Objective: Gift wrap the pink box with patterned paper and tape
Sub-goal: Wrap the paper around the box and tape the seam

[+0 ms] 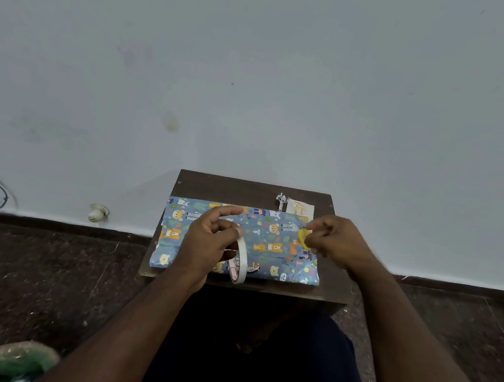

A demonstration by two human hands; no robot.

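1. The box (269, 243), fully covered in blue patterned paper printed with bears and other animals, lies flat on a small dark wooden table (254, 191) that stands against a pale wall.
2. The left hand (209, 242) hovers over the left part of the box, its fingers curled round a roll of white tape (240, 262) that hangs on edge near the box's front side.
3. The right hand (338, 242) is above the box's right end, fingertips pinching a small yellow object (302, 238) (what it is cannot be told).
4. Behind the box, on the table's far right corner, lie a small card (300, 209) with gold lettering and a crumpled paper scrap (281, 201).
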